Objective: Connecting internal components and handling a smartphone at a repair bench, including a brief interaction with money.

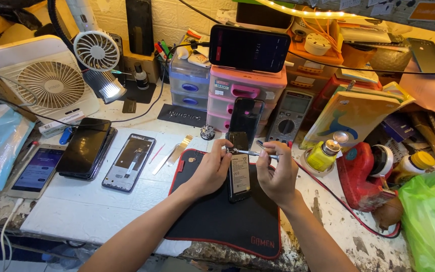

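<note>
My left hand [210, 171] grips an opened phone [239, 174] on the mat [217, 221], long axis pointing away from me. Its pale battery shows. My right hand [277, 176] pinches tweezers [250, 152] at its top.

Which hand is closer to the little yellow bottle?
The right hand. It holds tweezers over the opened phone, just left of the yellow bottle. The left hand is farther off, beyond the phone.

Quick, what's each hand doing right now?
Left hand: closed, gripping the opened phone.
Right hand: closed, holding tweezers.
</note>
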